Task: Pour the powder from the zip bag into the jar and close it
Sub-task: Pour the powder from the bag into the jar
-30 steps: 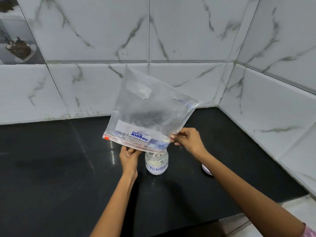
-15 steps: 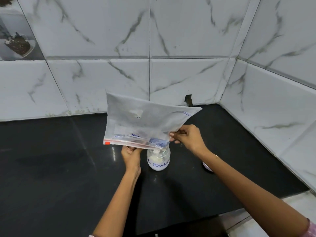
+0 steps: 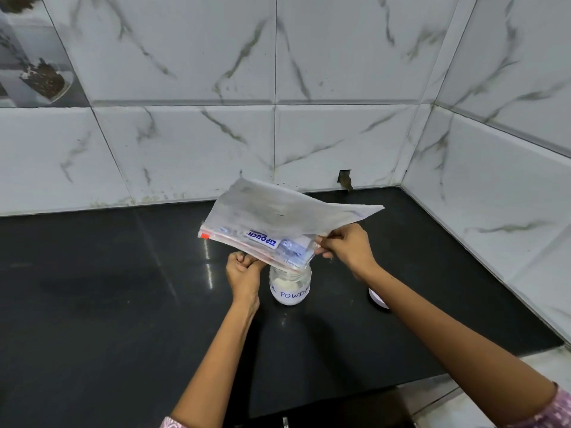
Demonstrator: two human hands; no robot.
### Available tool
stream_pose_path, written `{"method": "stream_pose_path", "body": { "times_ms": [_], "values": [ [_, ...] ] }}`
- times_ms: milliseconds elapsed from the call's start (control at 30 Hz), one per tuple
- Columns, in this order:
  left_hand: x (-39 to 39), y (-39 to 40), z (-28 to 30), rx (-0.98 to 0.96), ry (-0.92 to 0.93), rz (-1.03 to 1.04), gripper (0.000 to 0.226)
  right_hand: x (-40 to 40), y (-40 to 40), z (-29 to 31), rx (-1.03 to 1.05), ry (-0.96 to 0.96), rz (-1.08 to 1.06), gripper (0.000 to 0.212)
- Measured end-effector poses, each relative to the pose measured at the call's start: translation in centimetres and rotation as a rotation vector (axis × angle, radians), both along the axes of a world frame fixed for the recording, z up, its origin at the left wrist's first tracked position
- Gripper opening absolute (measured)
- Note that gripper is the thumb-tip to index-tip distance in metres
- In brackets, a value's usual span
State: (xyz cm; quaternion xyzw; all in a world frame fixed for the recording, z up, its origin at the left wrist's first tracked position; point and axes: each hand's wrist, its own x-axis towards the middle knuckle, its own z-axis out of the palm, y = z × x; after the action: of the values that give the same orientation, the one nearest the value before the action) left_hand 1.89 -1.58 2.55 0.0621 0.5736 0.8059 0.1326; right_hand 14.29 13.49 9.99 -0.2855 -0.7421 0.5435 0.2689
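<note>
We see a glossy black countertop [image 3: 108, 304] carrying a small jar [image 3: 289, 287] of white powder and, to its right, a white lid [image 3: 377, 299] partly hidden.

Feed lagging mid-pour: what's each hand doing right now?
Left hand: closed, gripping the zip bag mouth edge beside the jar.
Right hand: closed, pinching the zip bag's other end.

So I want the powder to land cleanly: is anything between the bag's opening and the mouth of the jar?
Nothing visible is. The zip bag is held by the left hand and right hand with its open corner right over the jar, which is uncapped. The lid lies apart, to the jar's right on the counter.
</note>
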Motion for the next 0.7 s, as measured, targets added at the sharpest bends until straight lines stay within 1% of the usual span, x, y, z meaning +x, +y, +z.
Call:
{"method": "stream_pose_path", "body": {
  "times_ms": [133,233,333,433,500,600,667,700],
  "values": [
    [0.0,-0.1,0.2,0.027,-0.023,-0.013,0.05,0.2,-0.2,-0.4,-0.04,0.037,-0.009,0.01],
    [0.1,-0.3,0.4,0.032,-0.023,-0.004,0.05,0.4,-0.1,-0.4,-0.054,0.045,-0.038,0.008],
    [0.0,-0.4,0.4,0.027,-0.02,0.01,0.049,0.4,0.0,-0.4,-0.099,-0.039,-0.056,0.007],
    [0.0,-0.4,0.3,0.022,-0.002,-0.002,0.049,0.4,-0.1,-0.7,-0.158,-0.078,-0.037,0.01],
    [0.2,-0.4,0.2,0.007,0.018,-0.009,0.047,0.6,-0.1,-0.8,-0.159,-0.109,-0.013,0.012],
    [0.5,-0.4,0.3,-0.019,0.053,-0.027,0.034,0.9,0.2,-0.3,-0.154,-0.144,0.066,0.029],
    [0.6,-0.3,0.5,-0.033,0.073,-0.029,0.025,1.1,0.5,0.4,-0.217,-0.086,0.105,0.044],
    [0.7,-0.4,0.6,-0.037,0.081,-0.027,0.021,1.2,0.8,0.8,-0.256,-0.039,0.103,0.047]
  ]
}}
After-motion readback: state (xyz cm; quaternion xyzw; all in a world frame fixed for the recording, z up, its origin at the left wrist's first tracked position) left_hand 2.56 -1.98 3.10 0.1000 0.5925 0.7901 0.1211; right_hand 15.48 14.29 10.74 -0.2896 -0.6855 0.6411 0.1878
